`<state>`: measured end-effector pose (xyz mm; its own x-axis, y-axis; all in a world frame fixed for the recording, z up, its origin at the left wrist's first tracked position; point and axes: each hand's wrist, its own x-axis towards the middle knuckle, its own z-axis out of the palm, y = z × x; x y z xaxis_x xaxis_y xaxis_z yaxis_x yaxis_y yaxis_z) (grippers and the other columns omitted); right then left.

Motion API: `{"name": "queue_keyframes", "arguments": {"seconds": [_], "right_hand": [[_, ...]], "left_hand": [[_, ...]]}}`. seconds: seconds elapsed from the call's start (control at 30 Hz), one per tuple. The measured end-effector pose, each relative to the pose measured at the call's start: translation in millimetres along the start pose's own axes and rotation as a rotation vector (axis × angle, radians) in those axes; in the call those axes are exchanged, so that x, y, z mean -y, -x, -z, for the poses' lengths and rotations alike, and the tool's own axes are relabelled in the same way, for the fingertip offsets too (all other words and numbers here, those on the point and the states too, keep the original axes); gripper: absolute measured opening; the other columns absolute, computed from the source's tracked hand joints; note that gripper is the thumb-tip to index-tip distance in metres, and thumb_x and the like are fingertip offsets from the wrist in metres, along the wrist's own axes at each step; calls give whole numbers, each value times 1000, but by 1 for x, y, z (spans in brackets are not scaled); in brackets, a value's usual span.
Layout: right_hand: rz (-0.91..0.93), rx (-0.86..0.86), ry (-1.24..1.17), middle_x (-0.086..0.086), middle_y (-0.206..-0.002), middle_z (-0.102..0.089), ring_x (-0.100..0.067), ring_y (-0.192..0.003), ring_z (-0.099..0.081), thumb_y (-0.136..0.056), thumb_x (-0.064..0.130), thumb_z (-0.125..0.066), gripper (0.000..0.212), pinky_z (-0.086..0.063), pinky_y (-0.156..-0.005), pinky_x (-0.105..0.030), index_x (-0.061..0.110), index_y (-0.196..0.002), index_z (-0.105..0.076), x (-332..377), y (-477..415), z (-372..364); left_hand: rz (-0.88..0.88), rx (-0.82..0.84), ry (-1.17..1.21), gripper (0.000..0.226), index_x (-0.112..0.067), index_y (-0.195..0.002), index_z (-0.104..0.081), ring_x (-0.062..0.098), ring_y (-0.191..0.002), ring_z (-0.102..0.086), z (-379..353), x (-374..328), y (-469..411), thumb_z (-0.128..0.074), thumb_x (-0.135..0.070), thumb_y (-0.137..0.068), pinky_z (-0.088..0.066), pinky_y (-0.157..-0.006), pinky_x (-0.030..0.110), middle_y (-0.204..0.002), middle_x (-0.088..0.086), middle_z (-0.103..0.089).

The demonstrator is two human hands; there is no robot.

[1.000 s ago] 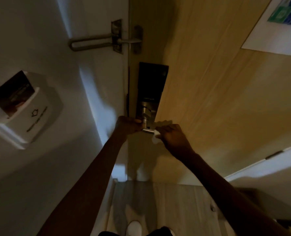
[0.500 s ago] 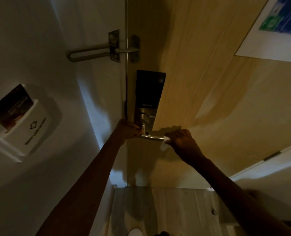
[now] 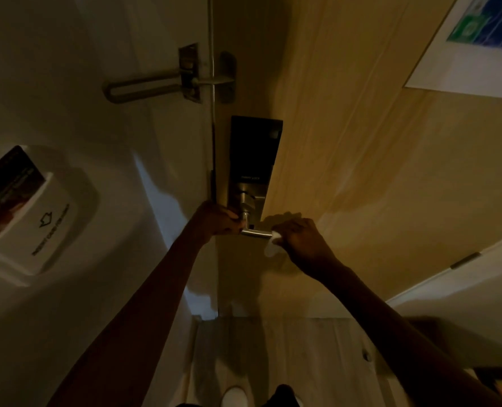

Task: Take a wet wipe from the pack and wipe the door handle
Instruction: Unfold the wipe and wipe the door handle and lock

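Left hand (image 3: 217, 220) grips the door handle (image 3: 255, 232) at its pivot end. Right hand (image 3: 298, 237), at 3 o'clock, pinches the wet wipe (image 3: 273, 243) w/ fingers closed on the lever tip.

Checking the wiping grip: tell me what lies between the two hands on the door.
In the head view, a bare stretch of the metal door handle spans from the left hand to the right hand, which holds the white wet wipe at the lever's end.

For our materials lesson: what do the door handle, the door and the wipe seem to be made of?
Door handle: likely brushed or satin metal; silver-grey with a soft highlight.
Door: wood or wood-look laminate, matte; pale grain lines run along it.
Wipe, held in the right hand: soft white fabric or paper, hanging limp; too dim to tell which.
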<state>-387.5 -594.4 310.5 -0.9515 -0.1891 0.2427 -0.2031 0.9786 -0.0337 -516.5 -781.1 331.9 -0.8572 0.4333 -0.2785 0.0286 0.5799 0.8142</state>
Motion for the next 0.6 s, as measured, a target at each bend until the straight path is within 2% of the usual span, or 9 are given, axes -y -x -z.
{"name": "queue_keyframes", "arguments": {"seconds": [0.1,0.2,0.27,0.33,0.4,0.47,0.5,0.53,0.6], "right_hand": [[55,87,-66,-8,-103,-67,-27,-101,-60,-85,18,-68,16,-49,-85,-45,16,-101,-68,16,-23,-11],[95,58,-120,-11,-93,-69,-25,-86,-66,-86,15,-68,14,-56,-75,-41,11,-99,-65,4,-14,1],[60,41,-155,-11,-89,-68,-25,-80,-67,-91,16,-63,12,-58,-71,-40,9,-100,-63,-15,-1,11],[18,124,-171,-11,-93,-68,-26,-84,-66,-95,18,-55,15,-55,-75,-38,7,-102,-63,-12,-5,13],[-40,221,-250,-13,-99,-66,-28,-90,-64,-99,26,-45,27,-47,-76,-31,7,-106,-62,1,-23,12],[-33,270,-245,-17,-105,-65,-32,-96,-61,-99,30,-40,36,-38,-77,-30,5,-111,-63,9,-37,12],[-2,283,-224,-19,-110,-65,-34,-101,-60,-100,29,-41,37,-38,-79,-30,4,-113,-64,8,-38,14],[27,288,-216,-20,-115,-64,-34,-106,-59,-100,29,-42,37,-40,-84,-32,4,-116,-64,4,-36,18],[-7,235,-194,-15,-123,-63,-30,-113,-57,-98,40,-35,47,-39,-93,-35,8,-116,-65,-8,-25,23]], "left_hand": [[-4,20,-51,26,1,-101,-67,24,-99,-63,2,-2,3,-63,-20,-86,-47,-81,22,-98,16,-68],[-67,52,-47,24,1,-104,-67,25,-103,-63,1,5,1,-64,-13,-85,-49,-93,31,-103,18,-67],[-63,46,-28,22,2,-101,-68,12,-92,-67,1,12,-4,-67,-9,-82,-51,-90,26,-102,18,-69],[-42,6,113,15,-2,-90,-70,5,-73,-65,2,11,-5,-73,-3,-76,-55,-88,29,-92,15,-70],[54,45,246,15,-11,-83,-69,9,-72,-64,5,11,-4,-76,-2,-73,-57,-87,34,-82,5,-69],[29,59,243,17,-14,-78,-67,8,-70,-65,6,13,-6,-75,1,-73,-55,-90,39,-70,-8,-69],[9,51,244,20,-14,-74,-67,6,-69,-64,7,12,-5,-75,4,-73,-53,-92,41,-64,-14,-69],[10,45,256,22,-15,-72,-66,7,-69,-64,7,11,-5,-74,5,-73,-53,-92,41,-62,-16,-69],[60,64,232,21,-17,-75,-65,12,-73,-65,8,7,-5,-72,4,-75,-58,-82,32,-73,-7,-69]]}}
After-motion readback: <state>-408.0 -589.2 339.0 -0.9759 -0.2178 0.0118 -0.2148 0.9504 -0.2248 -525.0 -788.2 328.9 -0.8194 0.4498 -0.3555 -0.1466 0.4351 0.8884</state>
